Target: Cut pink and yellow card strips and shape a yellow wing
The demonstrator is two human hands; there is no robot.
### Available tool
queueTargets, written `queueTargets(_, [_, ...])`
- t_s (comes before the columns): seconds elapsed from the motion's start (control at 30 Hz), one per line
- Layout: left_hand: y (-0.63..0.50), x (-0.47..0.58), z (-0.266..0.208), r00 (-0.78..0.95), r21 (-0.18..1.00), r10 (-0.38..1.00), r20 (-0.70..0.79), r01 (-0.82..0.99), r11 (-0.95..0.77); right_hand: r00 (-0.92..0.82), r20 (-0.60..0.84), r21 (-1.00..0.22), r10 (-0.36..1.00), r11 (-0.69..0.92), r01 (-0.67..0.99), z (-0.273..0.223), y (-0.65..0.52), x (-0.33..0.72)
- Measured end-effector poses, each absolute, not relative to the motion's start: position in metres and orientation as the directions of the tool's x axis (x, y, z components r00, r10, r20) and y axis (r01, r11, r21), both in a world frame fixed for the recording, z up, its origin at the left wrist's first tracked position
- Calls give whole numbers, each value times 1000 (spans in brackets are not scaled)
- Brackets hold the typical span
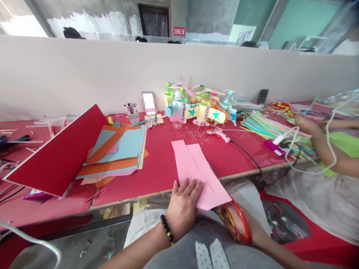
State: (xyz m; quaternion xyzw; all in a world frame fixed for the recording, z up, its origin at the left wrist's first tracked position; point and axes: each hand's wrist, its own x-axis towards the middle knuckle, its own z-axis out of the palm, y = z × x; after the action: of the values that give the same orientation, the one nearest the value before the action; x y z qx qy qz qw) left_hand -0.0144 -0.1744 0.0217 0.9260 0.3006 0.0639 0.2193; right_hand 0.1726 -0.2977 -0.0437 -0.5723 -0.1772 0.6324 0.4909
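Observation:
Two overlapping strips of pink paper [203,170] reach from the red table top out over its front edge. My left hand [183,201] lies across their near end, four fingers on top and the thumb out of sight, apparently under the paper. Below the right corner of the paper, my right hand [238,222] is closed around scissors with red and yellow handles [244,220]. The paper hides most of the scissor blades. Beyond the strips rests a pink glue gun [220,134], near bottle planes [206,110] trimmed with coloured paper.
Coloured paper sheets [120,144] lie in a pile on the left, beside a tilted red board [60,153]. A pen cup [132,114] stands behind them. To the right are pastel strips [263,129], a purple power strip [277,148] with cables, and another person's hand [307,125].

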Motion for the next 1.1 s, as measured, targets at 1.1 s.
queueTargets(1.1, [-181,-25,14,837,455,545,44,469,-757,220,-574,-771,789,-430,-470,4,-286,154])
